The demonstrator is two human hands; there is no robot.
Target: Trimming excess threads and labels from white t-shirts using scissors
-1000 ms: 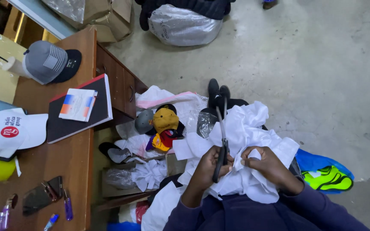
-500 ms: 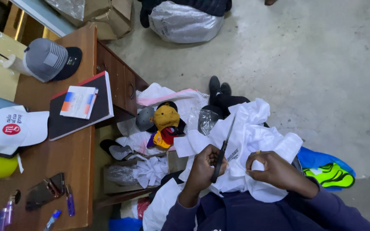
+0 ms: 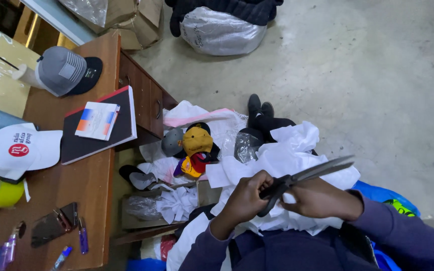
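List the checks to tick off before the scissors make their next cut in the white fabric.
1. Scissors held firmly: ok, the left hand grips the dark handles.
2. White fabric held in place: ok, the right hand rests on it in the lap.
3. Blades closed or open: cannot tell, they look nearly closed.
4. Right hand's fingers out of the blades' way: cannot tell, the blades pass just above that hand.
5. Blade tips away from the body: ok, they point outward over the floor.

Dark purple long sleeves, both arms; navy garment over lap; bare hands.
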